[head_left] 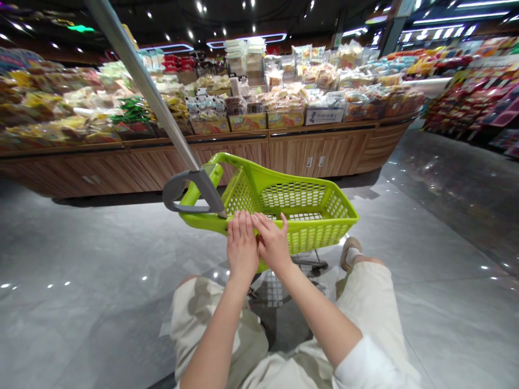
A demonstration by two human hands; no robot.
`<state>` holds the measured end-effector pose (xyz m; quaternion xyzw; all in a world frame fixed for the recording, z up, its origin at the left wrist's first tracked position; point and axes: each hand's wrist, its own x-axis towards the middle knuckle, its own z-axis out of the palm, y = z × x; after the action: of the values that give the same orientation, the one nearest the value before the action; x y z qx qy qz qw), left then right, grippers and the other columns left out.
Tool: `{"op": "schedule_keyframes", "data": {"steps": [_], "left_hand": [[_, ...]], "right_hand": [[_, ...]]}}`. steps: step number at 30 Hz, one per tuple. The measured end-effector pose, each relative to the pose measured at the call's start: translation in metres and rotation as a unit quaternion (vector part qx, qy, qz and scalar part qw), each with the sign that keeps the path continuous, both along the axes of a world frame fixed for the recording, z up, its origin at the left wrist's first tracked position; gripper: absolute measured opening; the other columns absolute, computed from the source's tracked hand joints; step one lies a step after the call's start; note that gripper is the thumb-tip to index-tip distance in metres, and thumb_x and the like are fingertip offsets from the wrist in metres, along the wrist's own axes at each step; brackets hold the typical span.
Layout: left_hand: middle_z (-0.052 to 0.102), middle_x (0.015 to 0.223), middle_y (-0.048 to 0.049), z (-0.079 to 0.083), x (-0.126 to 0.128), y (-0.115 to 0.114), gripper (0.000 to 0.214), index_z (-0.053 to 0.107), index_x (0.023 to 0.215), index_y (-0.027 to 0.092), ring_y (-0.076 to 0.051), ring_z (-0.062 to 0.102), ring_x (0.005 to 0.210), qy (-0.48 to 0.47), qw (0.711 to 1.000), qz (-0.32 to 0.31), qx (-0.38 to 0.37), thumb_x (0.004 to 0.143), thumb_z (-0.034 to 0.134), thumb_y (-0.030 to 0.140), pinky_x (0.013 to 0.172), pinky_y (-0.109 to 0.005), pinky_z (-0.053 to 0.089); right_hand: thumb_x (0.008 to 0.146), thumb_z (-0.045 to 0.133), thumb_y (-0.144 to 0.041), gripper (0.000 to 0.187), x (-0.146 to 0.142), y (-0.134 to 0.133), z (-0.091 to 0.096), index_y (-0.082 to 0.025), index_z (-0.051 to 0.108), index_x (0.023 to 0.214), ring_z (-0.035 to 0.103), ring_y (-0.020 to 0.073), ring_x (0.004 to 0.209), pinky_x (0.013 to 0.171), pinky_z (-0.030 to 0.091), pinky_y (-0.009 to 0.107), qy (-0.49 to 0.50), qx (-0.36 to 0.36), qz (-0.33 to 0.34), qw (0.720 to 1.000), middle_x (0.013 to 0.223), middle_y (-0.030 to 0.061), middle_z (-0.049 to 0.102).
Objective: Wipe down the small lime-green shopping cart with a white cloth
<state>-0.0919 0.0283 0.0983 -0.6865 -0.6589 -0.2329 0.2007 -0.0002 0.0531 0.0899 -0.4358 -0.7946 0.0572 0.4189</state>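
A lime-green plastic shopping cart (312, 237) with perforated walls stands in front of me, its near side facing my knees. My left hand (242, 240) lies against that near side, its straight fingers together and their tips at the rim. Right beside it, my right hand (274, 240) rests on the same wall with fingers stretched out, the little finger raised. Between the hands shows a small reddish-brown patch I cannot make out. A grey looped plastic piece (219, 197) with a long metal pole (158, 102) is at the cart's handle end, left of my hands.
Behind the cart runs a wood-fronted display counter (239, 154) heaped with packaged goods. More shelves of packets (474, 102) stand at the right. The floor (430, 227) is shiny grey tile. My legs (368, 302) straddle the near side of the cart.
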Motion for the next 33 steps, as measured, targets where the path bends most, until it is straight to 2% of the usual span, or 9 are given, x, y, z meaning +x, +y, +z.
{"op": "schedule_keyframes", "data": {"steps": [3,7,10,14,19,22,25,30,33], "left_hand": [[0.038,0.153,-0.0222,0.0,-0.003,-0.001,0.065,0.03,0.147,-0.001,-0.032,0.025,0.147,0.0,1.0,-0.01,0.0,0.087,0.047,0.017,0.121,-0.051,0.025],[0.036,0.154,-0.0221,0.0,-0.004,-0.002,0.069,0.028,0.148,-0.002,-0.033,0.024,0.148,0.0,1.0,-0.011,-0.006,0.086,0.051,0.017,0.121,-0.051,0.023],[0.037,0.153,-0.0224,0.0,0.001,-0.002,0.069,0.027,0.148,-0.002,-0.034,0.025,0.147,-0.006,1.0,-0.011,-0.001,0.087,0.051,0.018,0.121,-0.051,0.023],[0.038,0.151,-0.0238,0.0,0.009,-0.002,0.067,0.028,0.147,-0.003,-0.035,0.025,0.147,-0.029,0.999,-0.008,0.013,0.088,0.05,0.02,0.12,-0.054,0.024],[0.042,0.15,-0.0224,-0.001,0.01,-0.001,0.058,0.034,0.145,-0.001,-0.034,0.029,0.145,-0.019,1.0,-0.003,0.023,0.09,0.043,0.015,0.119,-0.053,0.027],[0.043,0.149,-0.0217,-0.002,0.006,-0.001,0.056,0.037,0.143,-0.001,-0.033,0.03,0.145,-0.001,1.0,-0.004,0.022,0.09,0.042,0.014,0.119,-0.052,0.028],[0.042,0.15,-0.022,-0.001,0.003,-0.001,0.062,0.031,0.146,-0.001,-0.034,0.029,0.145,-0.006,1.0,-0.008,0.018,0.088,0.047,0.016,0.12,-0.052,0.027],[0.04,0.151,-0.0222,-0.001,0.002,-0.001,0.066,0.027,0.149,0.001,-0.034,0.027,0.146,-0.022,1.0,-0.013,0.017,0.088,0.047,0.016,0.119,-0.054,0.026],[0.039,0.152,-0.0224,-0.001,0.003,-0.001,0.066,0.027,0.149,0.0,-0.033,0.026,0.147,-0.023,1.0,-0.015,0.012,0.089,0.047,0.018,0.12,-0.053,0.025]], "right_hand": [[0.081,0.04,-0.003,0.063,0.034,0.007,-0.019,-0.027,0.049,0.138,0.045,0.0166,0.136,0.12,0.0,0.05,-0.03,0.026,-0.031,0.999,0.14,0.0026,0.058],[0.08,0.041,-0.002,0.064,0.097,0.018,-0.049,-0.03,0.051,0.137,0.04,0.0196,0.14,0.118,0.002,0.055,-0.067,0.046,-0.127,0.989,0.138,0.0008,0.06],[0.08,0.041,-0.002,0.061,0.123,0.022,-0.061,-0.03,0.055,0.132,0.043,0.0222,0.138,0.117,0.005,0.059,-0.06,0.045,-0.196,0.978,0.136,0.0011,0.062],[0.08,0.037,-0.001,0.059,0.094,0.017,-0.052,-0.024,0.057,0.131,0.05,0.0221,0.133,0.117,0.004,0.058,-0.013,0.034,-0.206,0.978,0.136,0.0058,0.061],[0.081,0.038,-0.003,0.058,0.013,0.003,-0.012,-0.02,0.055,0.134,0.045,0.0161,0.136,0.122,0.004,0.046,0.009,0.015,-0.046,0.999,0.139,0.0059,0.059],[0.081,0.038,-0.003,0.06,0.003,-0.001,-0.002,-0.022,0.052,0.137,0.043,0.0145,0.138,0.122,0.0,0.045,-0.003,0.005,-0.004,1.0,0.142,0.0039,0.056],[0.078,0.037,0.0,0.068,0.031,0.003,-0.014,-0.026,0.048,0.14,0.039,0.0156,0.141,0.12,-0.004,0.052,-0.037,-0.001,-0.024,0.999,0.145,0.0024,0.054],[0.075,0.039,0.001,0.074,0.106,0.013,-0.045,-0.031,0.047,0.141,0.035,0.0196,0.143,0.118,0.003,0.059,-0.075,-0.01,-0.128,0.989,0.144,0.0005,0.054],[0.075,0.04,0.0,0.072,0.133,0.017,-0.056,-0.033,0.051,0.138,0.039,0.0217,0.141,0.117,0.006,0.063,-0.058,-0.006,-0.187,0.981,0.141,0.0004,0.057]]}}
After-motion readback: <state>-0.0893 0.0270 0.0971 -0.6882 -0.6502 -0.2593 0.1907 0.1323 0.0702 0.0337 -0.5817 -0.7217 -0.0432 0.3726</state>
